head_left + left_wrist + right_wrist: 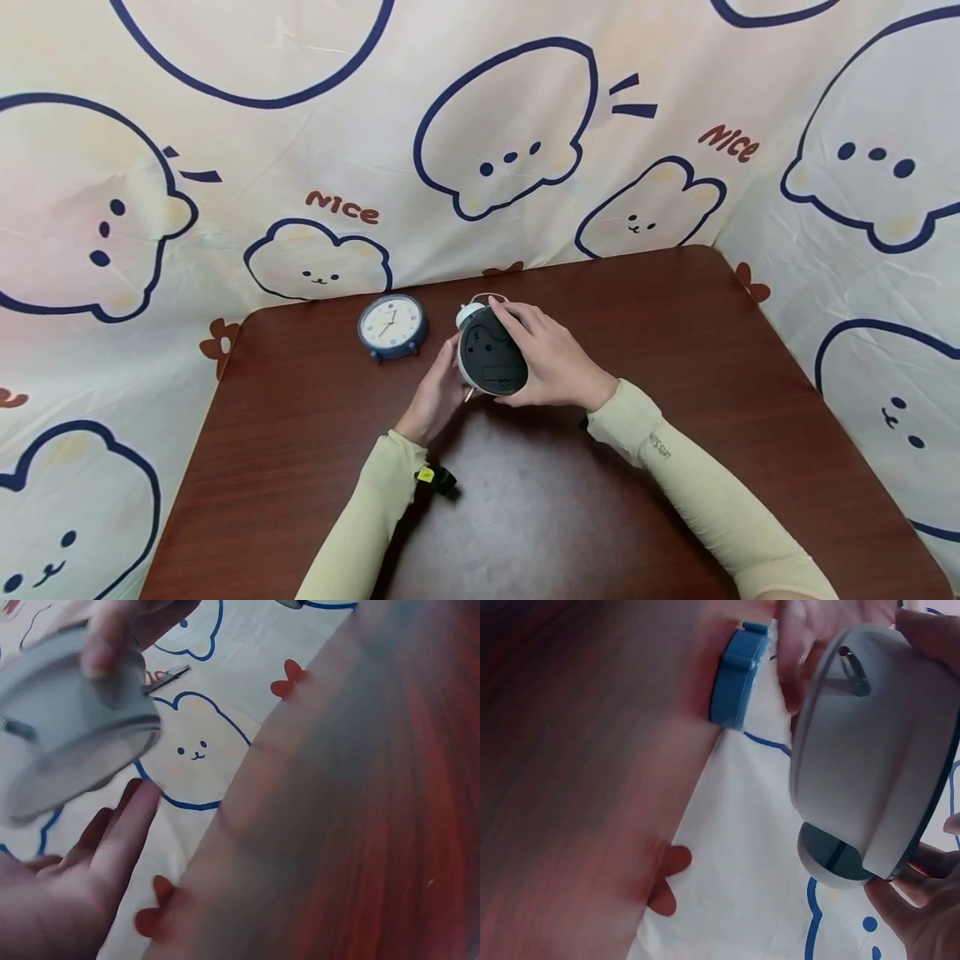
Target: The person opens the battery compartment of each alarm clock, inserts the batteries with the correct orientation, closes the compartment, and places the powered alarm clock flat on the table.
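Observation:
A white alarm clock (491,354) with a black back plate, a wire handle and a white bell is held above the table, its back up towards the head camera. My right hand (555,358) grips it by the rim from the right, thumb on the near edge and fingers on the far one. On the other side is my left hand (437,396), close to the clock's left edge. In the left wrist view, the fingers of the left hand (82,892) are straight, below the face side of the clock (82,712). Metal legs stick out from its grey-white body (877,742).
A blue alarm clock (392,323) stands on the dark red-brown table (285,467), left of my hands and near the back edge, its white face up. A cloth wall (510,117) printed with cartoon bears borders the table at the back and sides.

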### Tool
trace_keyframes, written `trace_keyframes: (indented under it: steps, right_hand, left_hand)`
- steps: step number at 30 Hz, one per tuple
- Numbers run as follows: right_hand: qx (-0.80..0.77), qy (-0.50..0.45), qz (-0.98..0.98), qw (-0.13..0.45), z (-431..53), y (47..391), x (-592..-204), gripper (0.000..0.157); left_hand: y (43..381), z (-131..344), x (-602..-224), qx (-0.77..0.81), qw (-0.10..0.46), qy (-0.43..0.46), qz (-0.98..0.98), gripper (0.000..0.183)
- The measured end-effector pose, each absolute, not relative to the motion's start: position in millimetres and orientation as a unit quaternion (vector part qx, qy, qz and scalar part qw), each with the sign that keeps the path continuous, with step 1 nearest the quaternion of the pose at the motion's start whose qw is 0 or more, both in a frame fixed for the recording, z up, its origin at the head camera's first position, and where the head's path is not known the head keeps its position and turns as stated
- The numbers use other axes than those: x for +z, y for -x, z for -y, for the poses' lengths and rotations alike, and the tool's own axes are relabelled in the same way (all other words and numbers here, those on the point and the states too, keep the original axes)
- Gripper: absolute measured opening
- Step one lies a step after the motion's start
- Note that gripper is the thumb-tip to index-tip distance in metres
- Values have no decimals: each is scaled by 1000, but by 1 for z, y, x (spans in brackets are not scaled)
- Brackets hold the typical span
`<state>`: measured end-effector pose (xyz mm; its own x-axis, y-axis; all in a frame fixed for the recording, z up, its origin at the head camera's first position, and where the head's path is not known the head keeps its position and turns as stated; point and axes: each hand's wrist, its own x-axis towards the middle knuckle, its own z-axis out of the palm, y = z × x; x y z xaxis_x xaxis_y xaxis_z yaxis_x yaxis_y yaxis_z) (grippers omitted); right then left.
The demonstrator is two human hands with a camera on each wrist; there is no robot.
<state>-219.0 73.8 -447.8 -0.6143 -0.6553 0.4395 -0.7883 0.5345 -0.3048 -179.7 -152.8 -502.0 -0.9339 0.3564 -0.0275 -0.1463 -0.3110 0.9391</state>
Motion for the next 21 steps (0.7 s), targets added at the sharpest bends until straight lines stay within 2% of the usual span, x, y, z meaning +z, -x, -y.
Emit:
trace_keyframes:
  steps: [3, 6, 10, 14, 21]
  right_hand:
    - [280, -415, 857, 119, -72, 217, -448, 135]
    - [312, -413, 850, 102, -72, 217, -448, 137]
    - [335, -412, 843, 83, -72, 217, -449, 134]
    - [340, -411, 843, 68, -73, 217, -449, 131]
    - [347, -409, 844, 21, -75, 217, -450, 135]
  left_hand:
    - [177, 150, -508, 833, 201, -136, -497, 68]
    - [176, 145, -512, 856, 222, -171, -435, 66]
    - [175, 140, -515, 870, 209, -181, -409, 59]
    - [175, 139, -516, 869, 187, -142, -436, 55]
    - [176, 138, -512, 845, 163, -91, -502, 69]
